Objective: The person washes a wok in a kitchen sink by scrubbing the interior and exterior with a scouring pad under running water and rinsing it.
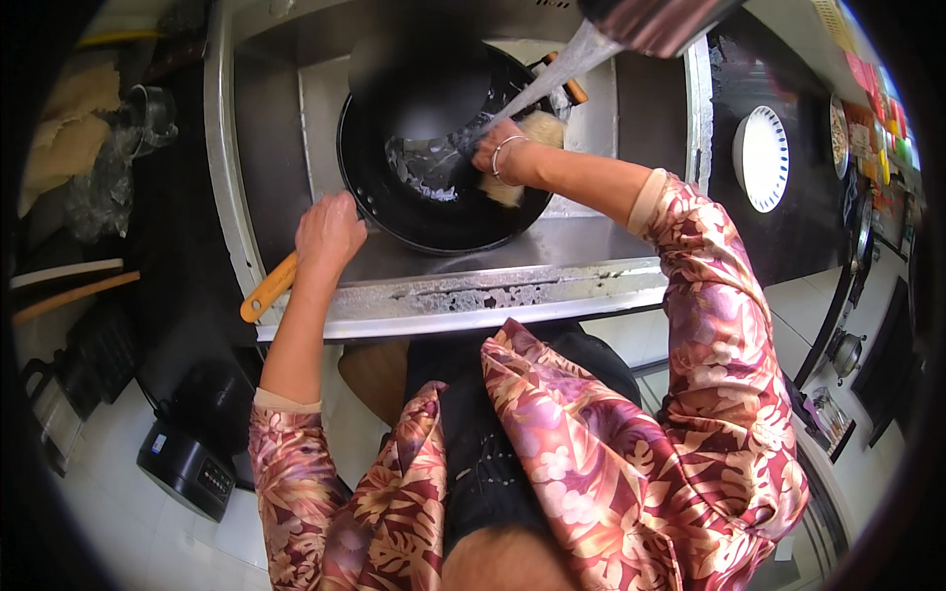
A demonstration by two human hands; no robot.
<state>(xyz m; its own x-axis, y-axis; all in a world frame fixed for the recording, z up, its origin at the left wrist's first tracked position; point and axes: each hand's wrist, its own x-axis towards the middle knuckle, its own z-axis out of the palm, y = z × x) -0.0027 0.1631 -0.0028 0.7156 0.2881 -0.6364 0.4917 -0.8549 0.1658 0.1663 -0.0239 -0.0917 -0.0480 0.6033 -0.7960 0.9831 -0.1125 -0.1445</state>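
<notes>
A black wok (443, 229) lies in the stainless steel sink (277, 148). My left hand (330, 230) is closed around its long yellow-brown handle (270, 287), whose holed end sticks out past my wrist. Over the wok's right side, my right hand (501, 148) holds a tan fibrous scrubber (543, 130) against the inside. From the tap (658, 26) at the top, a stream of water (562, 68) falls slantwise to my right hand. Whitish suds and water lie in the wok's bottom. A dark blurred shape (421, 70) hides the upper part of its interior.
A white bowl (763, 159) stands on the dark counter right of the sink. Left are a clear plastic bag (103, 181) and a small metal pot (151, 118). A black rice cooker (185, 469) is at lower left. The sink's front ledge (473, 295) is wet.
</notes>
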